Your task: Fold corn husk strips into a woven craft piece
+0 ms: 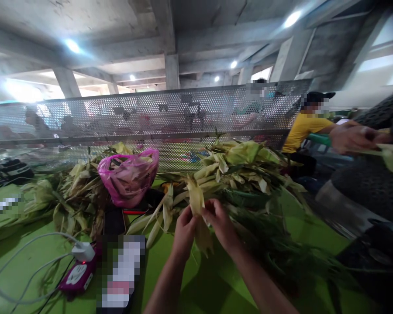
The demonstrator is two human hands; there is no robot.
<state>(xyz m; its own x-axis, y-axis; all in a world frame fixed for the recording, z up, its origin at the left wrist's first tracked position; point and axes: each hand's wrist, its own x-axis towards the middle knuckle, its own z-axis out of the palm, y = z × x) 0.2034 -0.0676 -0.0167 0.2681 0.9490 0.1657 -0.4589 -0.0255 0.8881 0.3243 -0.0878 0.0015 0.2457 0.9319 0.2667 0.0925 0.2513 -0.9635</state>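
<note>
It's my left hand [184, 227] and right hand [221, 222] pinching one corn husk [195, 198], one pink bag [127, 194] far left, one charger [84, 251] near left!

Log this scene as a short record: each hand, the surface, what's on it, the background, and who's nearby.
Left hand: pinching a pale corn husk
Right hand: pinching the same husk
Surface: green table
On it: pink plastic bag, husk piles, purple power strip with white charger
Background: perforated metal barrier
Nearby: person in yellow shirt; another person's hands at far right
</note>
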